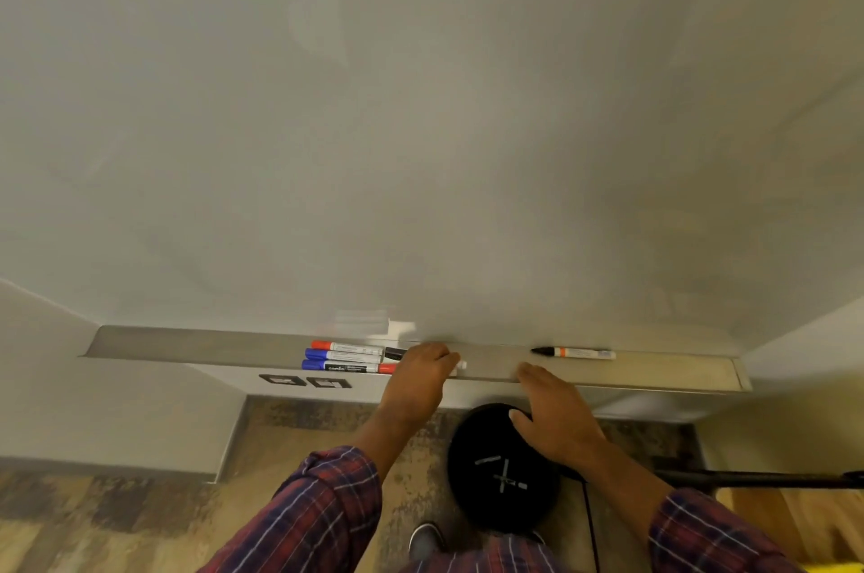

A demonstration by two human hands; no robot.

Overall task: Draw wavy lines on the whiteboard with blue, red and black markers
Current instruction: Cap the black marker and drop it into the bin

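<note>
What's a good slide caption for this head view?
Left hand grips a marker on the tray under a blank whiteboard; right hand open.

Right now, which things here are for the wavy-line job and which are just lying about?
Job: whiteboard, tray, red-capped marker, blue-capped markers, black-capped marker, gripped marker in left hand.
Lying about: black round base, wall sockets, black pole, shoe.

Tray [187, 341] under whiteboard [421, 104]. Three markers [348, 357] side by side on tray, left; lone marker [577, 353] right. Between them, left hand [418, 378] over fourth marker [462, 365]; right hand [556, 418] before tray.
</note>
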